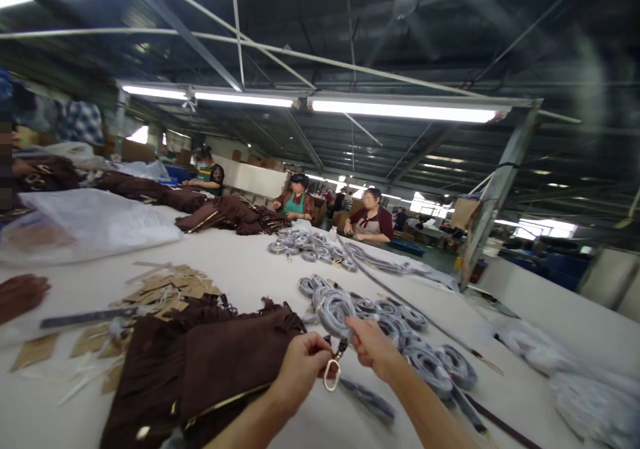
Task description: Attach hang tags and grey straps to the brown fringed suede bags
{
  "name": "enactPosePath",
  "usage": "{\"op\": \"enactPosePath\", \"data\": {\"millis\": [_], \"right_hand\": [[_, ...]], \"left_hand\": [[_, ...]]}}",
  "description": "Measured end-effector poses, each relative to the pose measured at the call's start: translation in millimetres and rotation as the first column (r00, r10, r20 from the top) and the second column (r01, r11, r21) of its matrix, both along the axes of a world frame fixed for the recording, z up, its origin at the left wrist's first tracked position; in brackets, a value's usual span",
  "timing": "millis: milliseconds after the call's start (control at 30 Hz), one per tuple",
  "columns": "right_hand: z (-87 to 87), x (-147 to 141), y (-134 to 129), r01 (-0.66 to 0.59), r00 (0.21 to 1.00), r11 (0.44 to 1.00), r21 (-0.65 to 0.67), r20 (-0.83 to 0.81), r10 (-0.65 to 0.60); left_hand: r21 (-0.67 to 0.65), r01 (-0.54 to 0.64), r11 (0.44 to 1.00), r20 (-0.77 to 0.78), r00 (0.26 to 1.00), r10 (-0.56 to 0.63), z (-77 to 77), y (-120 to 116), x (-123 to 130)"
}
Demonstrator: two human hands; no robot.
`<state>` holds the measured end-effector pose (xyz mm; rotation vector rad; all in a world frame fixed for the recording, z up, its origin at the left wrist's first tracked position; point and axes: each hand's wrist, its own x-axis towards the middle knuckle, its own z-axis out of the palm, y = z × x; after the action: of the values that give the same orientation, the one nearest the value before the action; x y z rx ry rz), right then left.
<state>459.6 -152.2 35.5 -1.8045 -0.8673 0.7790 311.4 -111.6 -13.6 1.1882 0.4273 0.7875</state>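
Observation:
In front of me, my right hand (373,345) has its fingers closed on the edge of a coiled bag strap (334,309), which looks wrapped in grey plastic. My left hand (307,363) pinches close to the strap's dark end, where a gold clip hook (332,375) hangs down. Exactly which part the left fingertips hold is partly hidden. Left of my hands lies a dark brown bag (230,355) with fringe and a gold zipper. More coiled straps (433,369) are heaped beside and beyond my right hand.
Tan paper pieces (173,285) lie to the left, near another person's hand (23,295). Brown bags (235,215) and a plastic bag (95,225) line the table's far left side. Further strap coils (305,242) sit behind. Several people work beyond; plastic bundles (595,395) lie right.

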Motion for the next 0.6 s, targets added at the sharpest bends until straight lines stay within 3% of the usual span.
{"op": "enactPosePath", "data": {"millis": [133,233,300,433,500,600], "right_hand": [[-18.1,-15,-2,0.024,0.988,1.000,-0.014,-0.155,-0.026],[-27.7,-25,-5,0.024,0.976,1.000,-0.010,-0.218,-0.026],[-28.7,-29,-10,0.005,0.971,1.000,0.025,-0.240,0.001],[-23.4,-32,-28,-0.046,0.961,0.984,0.172,-0.260,0.090],[-23.0,-33,-38,-0.099,0.978,0.975,0.198,-0.164,0.132],[-27.6,-42,-50,-0.258,0.954,0.958,0.122,0.189,0.233]], "left_hand": [[-0.133,0.038,0.990,-0.025,0.999,-0.042,1.5,-14,-25],[-0.029,-0.022,0.999,-0.082,0.996,0.020,-8.8,-19,-31],[0.023,-0.058,0.998,-0.134,0.989,0.060,-17.8,-16,-30],[-0.077,-0.056,0.995,-0.112,0.993,0.047,-28.3,-1,-31],[-0.104,-0.040,0.994,-0.084,0.996,0.031,-28.6,5,-34],[-0.110,-0.034,0.993,-0.095,0.995,0.023,-27.1,5,-38]]}}
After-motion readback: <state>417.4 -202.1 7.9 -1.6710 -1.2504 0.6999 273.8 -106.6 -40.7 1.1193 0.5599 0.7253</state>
